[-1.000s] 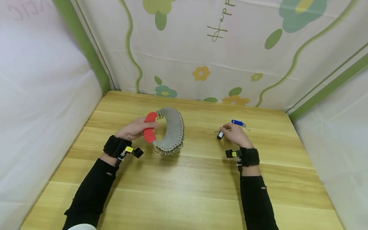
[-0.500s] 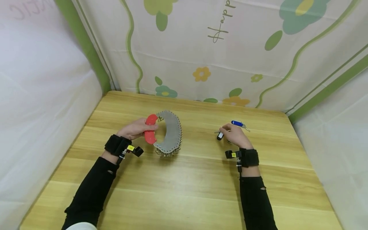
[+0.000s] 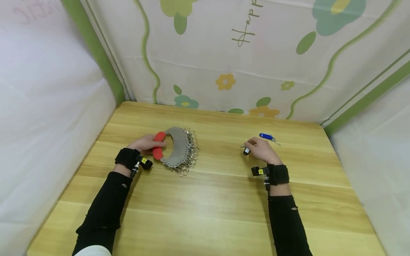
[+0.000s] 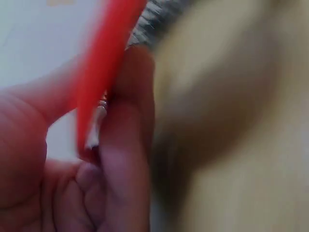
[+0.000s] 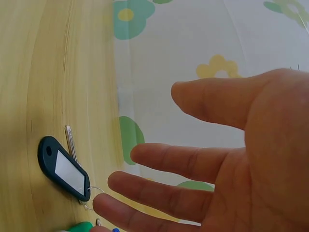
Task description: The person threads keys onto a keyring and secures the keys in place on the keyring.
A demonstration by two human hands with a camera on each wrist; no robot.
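Note:
My left hand [image 3: 145,143] grips the red handle [image 3: 158,153] of a grey crescent-shaped metal plate [image 3: 180,145] fringed with many metal rings [image 3: 193,156]. The rings spread outward close over the tabletop. In the left wrist view, fingers and thumb wrap round the blurred red handle [image 4: 104,58]. My right hand [image 3: 263,150] hovers beside a black key tag [image 3: 246,152]. In the right wrist view its fingers and thumb are apart and extended, with nothing between them. That black tag [image 5: 63,166] has a white label, a thin ring and a metal key [image 5: 71,142].
A blue key tag [image 3: 266,136] with a key lies just beyond my right hand. Part of a green object [image 5: 81,227] shows at the bottom of the right wrist view. White patterned curtains [image 3: 198,67] enclose the wooden table [image 3: 205,213] at the back and sides.
My left hand has moved slightly left and toward me with the red-handled plate, which sits lower, its rings now fanned out. The right hand stays almost where it was.

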